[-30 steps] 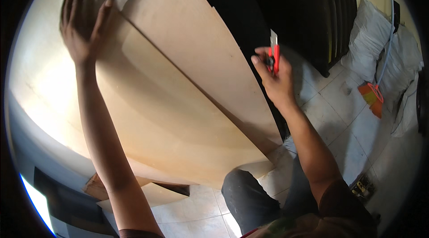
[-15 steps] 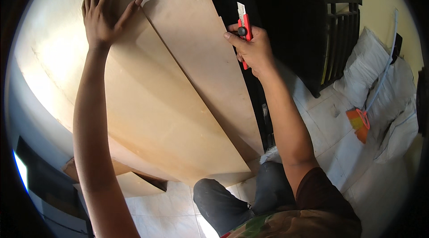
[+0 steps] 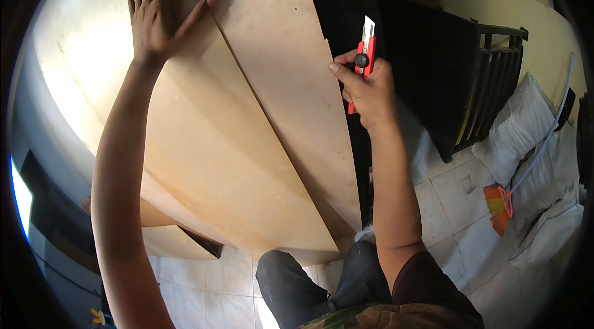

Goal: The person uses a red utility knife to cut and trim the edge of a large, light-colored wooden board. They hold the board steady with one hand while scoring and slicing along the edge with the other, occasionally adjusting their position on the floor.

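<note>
My left hand lies with spread fingers on the upper sheet of pale plywood, close to its long straight edge. Its fingertips run up to the top rim of the view. Beneath that sheet, a second plywood panel shows as a strip to the right. My right hand grips a red box cutter with a black knob and its blade out, pointing up and away. The cutter is just beyond the right border of the lower panel, over a dark area, and its blade appears apart from the wood.
A dark slatted wooden frame stands at the right by the wall. Beyond my right arm are stuffed white sacks and an orange-and-yellow broom with a blue handle. My knees are against the near end of the boards, above pale floor tiles.
The whole view has shifted, so boards and hands appear slightly right at the top. My right hand still holds the cutter, now more upright; my left hand stays on the sheet.
</note>
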Motion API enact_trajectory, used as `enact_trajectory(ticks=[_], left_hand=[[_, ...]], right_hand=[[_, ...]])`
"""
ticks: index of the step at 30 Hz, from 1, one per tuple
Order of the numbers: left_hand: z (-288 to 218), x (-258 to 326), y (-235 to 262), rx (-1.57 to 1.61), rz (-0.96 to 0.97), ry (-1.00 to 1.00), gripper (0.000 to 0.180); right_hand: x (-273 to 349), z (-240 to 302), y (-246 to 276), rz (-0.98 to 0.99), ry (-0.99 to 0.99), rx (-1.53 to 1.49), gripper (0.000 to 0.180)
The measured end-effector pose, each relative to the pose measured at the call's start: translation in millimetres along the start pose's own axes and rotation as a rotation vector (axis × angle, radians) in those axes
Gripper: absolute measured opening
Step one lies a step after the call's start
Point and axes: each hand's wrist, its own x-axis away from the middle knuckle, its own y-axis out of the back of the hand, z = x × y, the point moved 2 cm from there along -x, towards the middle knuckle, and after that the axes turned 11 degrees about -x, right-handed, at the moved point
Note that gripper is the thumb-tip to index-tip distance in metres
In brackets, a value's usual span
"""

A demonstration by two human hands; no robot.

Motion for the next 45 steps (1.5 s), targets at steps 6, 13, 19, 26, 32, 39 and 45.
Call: enact_trajectory(ticks=[6, 13, 19, 26, 32, 39, 45], left_hand=[[-50.9, -30.3, 14.8, 0.136, 0.281, -0.012, 0.09], [-96.4, -36.4, 2.9, 0.05, 0.308, -0.084, 0.082], [-99.1, -33.2, 2.2, 0.016, 0.289, -0.093, 0.083], [-99.3, -31.1, 0.2, 0.02, 0.266, -0.085, 0.082], [-99.2, -29.0, -3.8, 0.034, 0.238, -0.085, 0.081], [-98.5, -25.2, -4.4, 0.029, 0.238, -0.066, 0.081], [-100.1, -29.9, -9.1, 0.045, 0.173, -0.082, 0.081]], right_hand=[[8.7, 6.4, 11.7, -0.038, 0.027, 0.256, 0.022], [61.1, 33.8, -18.5, 0.043, 0.177, 0.407, 0.027], [50.2, 25.0, -24.3, 0.047, 0.382, 0.604, 0.014], [44.6, 21.8, -30.2, 0.066, 0.359, 0.616, 0.013], [38.2, 22.5, -29.3, 0.052, 0.362, 0.647, 0.015], [39.4, 27.1, -31.1, 0.081, 0.299, 0.718, 0.014], [38.6, 30.7, -31.2, 0.063, 0.284, 0.761, 0.015]])
